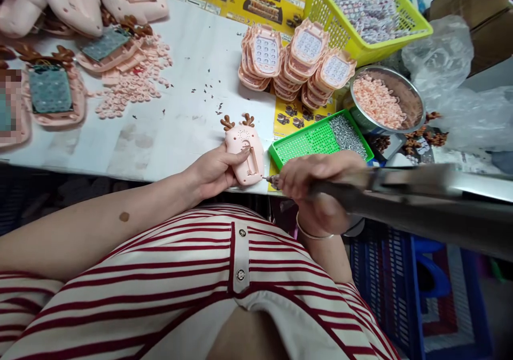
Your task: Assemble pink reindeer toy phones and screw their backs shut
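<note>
My left hand (218, 170) grips a pink plastic toy casing (249, 175) with brown antlers, its back side facing up and an open battery compartment showing. The thumb lies across the casing, beside the compartment. My right hand (316, 175) is wrapped round a power screwdriver (360, 197), blurred in part. The screwdriver's tip meets the casing near its lower right corner; whether a screw sits there is too small to tell. Just beyond my right hand lies a green perforated tray (304, 143) with many small silver screws (347, 133) heaped at its right end.
Stacked pink keypad fronts (266, 55) stand behind the tray. A yellow basket (360, 53) of small white pieces and a metal bowl (419, 119) of pink parts are at the right. On the left are casings with green circuit boards (50, 90) and loose pink buttons (124, 90).
</note>
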Tool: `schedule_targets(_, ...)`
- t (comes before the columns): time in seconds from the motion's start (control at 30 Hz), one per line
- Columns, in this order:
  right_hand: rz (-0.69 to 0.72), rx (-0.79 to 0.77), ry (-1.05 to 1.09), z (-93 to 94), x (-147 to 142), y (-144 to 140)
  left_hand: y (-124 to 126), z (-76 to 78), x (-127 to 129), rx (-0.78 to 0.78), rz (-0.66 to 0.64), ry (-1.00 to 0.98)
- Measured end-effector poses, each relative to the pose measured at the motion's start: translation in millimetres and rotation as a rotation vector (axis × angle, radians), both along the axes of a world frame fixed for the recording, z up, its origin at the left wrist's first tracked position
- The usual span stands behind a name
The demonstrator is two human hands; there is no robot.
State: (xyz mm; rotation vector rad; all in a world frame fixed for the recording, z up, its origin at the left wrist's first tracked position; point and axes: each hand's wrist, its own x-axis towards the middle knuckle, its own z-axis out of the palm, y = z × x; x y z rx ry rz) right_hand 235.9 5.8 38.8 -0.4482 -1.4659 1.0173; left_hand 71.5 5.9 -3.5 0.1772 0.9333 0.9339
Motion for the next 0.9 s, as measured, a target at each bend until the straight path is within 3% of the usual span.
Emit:
schedule_targets(0.1,-0.22,0.057,-0.022,5.6,17.6,7.1,-0.6,-1.1,-0.4,-0.003,0.015,0.004)
schedule_targets(0.2,-0.402,0.044,-0.056,-3.3,35.5,19.9,-1.1,-2.2,-1.4,-0.015,0.012,-0.001)
schedule_targets(0.27,-0.447,0.037,-0.054,-12.3,42.5,26.2,-1.4,-2.4,-2.0,-0.02,0.007,-0.004)
schedule_targets(0.4,-0.437,0.063,-0.033,-24.0,45.4,30.7,-2.0,-1.0,-2.5,-0.017,-0.005,0.006)
schedule_targets(0.57,-0.363,-0.034,-0.072,-30.0,46.3,32.1,-1.7,0.6,-2.9,-0.025,-0.014,0.01)
schedule_targets(0.73,-0.355,0.002,-0.046,-38.9,48.4,30.9,-1.2,0.1,-3.8,-0.022,-0.02,0.003)
schedule_targets(0.9,-0.383,0.03,-0.064,-35.8,47.7,28.7,-1.7,-0.3,-4.0,-0.02,-0.012,0.001)
